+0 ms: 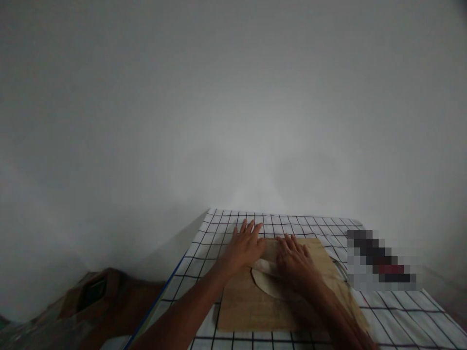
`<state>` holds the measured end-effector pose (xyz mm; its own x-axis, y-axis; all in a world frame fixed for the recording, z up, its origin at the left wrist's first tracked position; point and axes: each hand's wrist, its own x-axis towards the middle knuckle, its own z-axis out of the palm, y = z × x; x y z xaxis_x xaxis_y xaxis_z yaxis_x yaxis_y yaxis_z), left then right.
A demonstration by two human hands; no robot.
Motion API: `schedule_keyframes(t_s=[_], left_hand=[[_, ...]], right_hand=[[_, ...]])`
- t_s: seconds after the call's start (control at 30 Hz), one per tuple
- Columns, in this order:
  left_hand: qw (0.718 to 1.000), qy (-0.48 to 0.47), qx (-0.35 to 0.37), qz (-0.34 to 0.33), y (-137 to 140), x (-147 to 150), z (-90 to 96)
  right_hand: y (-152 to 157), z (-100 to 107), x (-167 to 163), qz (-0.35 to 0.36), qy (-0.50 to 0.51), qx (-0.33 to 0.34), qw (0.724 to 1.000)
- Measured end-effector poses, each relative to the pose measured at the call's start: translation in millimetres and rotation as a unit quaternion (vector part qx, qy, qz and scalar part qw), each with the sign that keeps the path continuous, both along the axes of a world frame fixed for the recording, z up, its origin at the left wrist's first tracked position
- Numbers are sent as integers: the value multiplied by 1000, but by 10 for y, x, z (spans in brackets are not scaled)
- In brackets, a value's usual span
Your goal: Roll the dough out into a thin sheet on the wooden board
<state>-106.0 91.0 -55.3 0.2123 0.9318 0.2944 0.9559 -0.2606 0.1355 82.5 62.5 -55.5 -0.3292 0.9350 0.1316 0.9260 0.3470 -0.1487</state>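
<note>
A flat round of pale dough lies on a wooden board. Across its far part runs a light, rounded bar that looks like a rolling pin; its ends are hidden under my hands. My left hand is over the bar's left end, palm down, fingers stretched forward and spread. Over the right end and the dough's right side lies my right hand, also palm down with fingers extended. Neither hand's fingers are wrapped round anything. My right forearm covers part of the board's near right side.
The board rests on a table with a white, black-checked cloth. On the right of the table is a pixelated dark object. A plain wall stands behind. Low on the left, off the table, is a brown box-like object.
</note>
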Motion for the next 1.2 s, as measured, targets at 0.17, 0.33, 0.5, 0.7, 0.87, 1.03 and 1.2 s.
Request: schedule_keyframes(t_s=[0.17,0.33,0.5,0.7,0.87,1.03,1.2], left_hand=[[1000,-2,23,0,-373,-44,-58],[998,19,57,-6,-738,-53,-45],[996,37,83,-12,-984,-62,-53],[993,50,101,-21,-966,-93,-129],[999,34,42,-1,-541,-30,-32],[998,33,47,-8,-565,-11,14],[995,39,87,-23,-1010,-61,-45]], right_hand=[[-254,-60,4,47,-14,50,998],[-523,-82,-6,59,-3,65,996],[-648,-243,25,106,12,147,983],[-592,-363,27,125,15,172,977],[-369,-94,24,105,12,106,989],[-381,-130,23,96,16,139,985],[-682,-425,2,105,21,231,967]])
